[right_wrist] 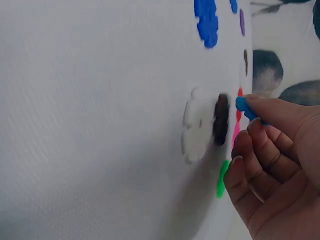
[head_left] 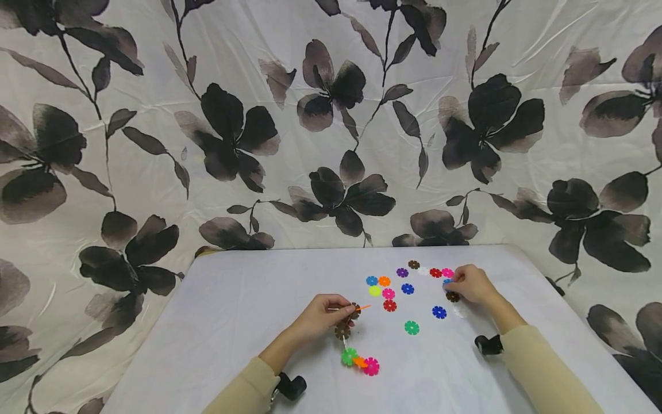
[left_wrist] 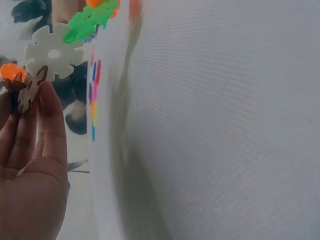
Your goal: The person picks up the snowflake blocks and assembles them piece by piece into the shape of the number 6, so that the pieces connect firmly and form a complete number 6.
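My left hand [head_left: 322, 316] pinches the upper end of a chain of interlocking flower-shaped plastic discs. In the chain are brown discs [head_left: 342, 332], an orange disc seen edge-on [head_left: 365, 307], a white disc [left_wrist: 44, 56], a green disc [head_left: 349, 357], a smaller-looking orange disc [head_left: 360, 362] and a pink disc [head_left: 371, 366] at the low end. Farther right, my right hand [head_left: 473, 286] pinches a light blue disc [right_wrist: 242, 104] between thumb and finger, just above the table. Close by lie a dark brown disc [head_left: 452, 296] and a white disc [right_wrist: 196, 127]. Fingers partly hide the brown discs.
Loose discs lie flat on the white-covered table [head_left: 207, 322], among them a green disc [head_left: 411, 328], a blue disc [head_left: 439, 312], a red disc [head_left: 389, 306] and a yellow disc [head_left: 374, 291]. A floral cloth [head_left: 289, 161] hangs behind the table's far edge.
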A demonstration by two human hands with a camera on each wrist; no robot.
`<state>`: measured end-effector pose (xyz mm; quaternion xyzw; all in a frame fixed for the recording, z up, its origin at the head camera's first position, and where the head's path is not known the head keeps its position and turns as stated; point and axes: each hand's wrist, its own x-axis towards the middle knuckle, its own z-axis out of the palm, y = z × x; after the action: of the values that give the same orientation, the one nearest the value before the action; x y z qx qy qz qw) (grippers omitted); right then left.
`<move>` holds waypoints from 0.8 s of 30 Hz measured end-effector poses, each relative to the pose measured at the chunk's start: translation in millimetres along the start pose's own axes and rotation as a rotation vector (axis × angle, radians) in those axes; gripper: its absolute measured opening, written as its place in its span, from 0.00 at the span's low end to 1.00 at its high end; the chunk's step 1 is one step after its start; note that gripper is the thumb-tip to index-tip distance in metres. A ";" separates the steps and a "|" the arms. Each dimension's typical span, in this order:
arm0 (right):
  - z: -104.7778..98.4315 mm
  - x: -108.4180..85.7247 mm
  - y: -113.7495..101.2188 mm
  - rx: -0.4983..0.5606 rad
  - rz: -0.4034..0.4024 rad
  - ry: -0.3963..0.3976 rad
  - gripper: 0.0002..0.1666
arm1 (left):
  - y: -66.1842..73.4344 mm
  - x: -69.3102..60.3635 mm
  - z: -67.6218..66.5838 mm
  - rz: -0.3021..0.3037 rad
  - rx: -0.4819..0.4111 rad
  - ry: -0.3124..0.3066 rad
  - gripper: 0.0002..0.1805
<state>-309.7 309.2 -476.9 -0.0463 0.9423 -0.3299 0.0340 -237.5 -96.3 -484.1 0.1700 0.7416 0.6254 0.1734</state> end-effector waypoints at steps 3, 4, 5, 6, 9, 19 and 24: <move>4.2 -3.2 -10.1 0.022 -0.036 -0.010 0.11 | 0.0 0.1 -0.4 -0.004 0.017 0.008 0.10; 5.8 -4.3 -14.2 0.035 -0.049 -0.012 0.11 | 0.1 0.2 -0.5 -0.004 0.024 0.009 0.10; 7.4 -5.6 -18.3 0.043 -0.069 -0.016 0.10 | 0.1 0.4 -0.5 -0.002 0.028 0.008 0.10; 9.4 -6.9 -23.2 0.049 -0.083 -0.019 0.09 | 0.4 0.4 -0.5 0.001 0.031 0.007 0.10; 14.8 -11.2 -38.3 0.071 -0.150 -0.044 0.08 | 0.8 0.7 -0.4 0.008 0.032 0.006 0.10; 34.3 -31.2 -89.1 0.232 -0.301 -0.173 0.09 | 1.9 0.5 0.4 0.007 0.013 0.005 0.10; 43.3 -40.0 -104.0 0.323 -0.304 -0.241 0.11 | 1.3 0.7 0.3 0.006 0.000 0.007 0.10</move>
<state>-259.1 205.9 -444.4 -0.2205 0.8487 -0.4695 0.1031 -237.9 -95.5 -482.9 0.1699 0.7416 0.6266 0.1688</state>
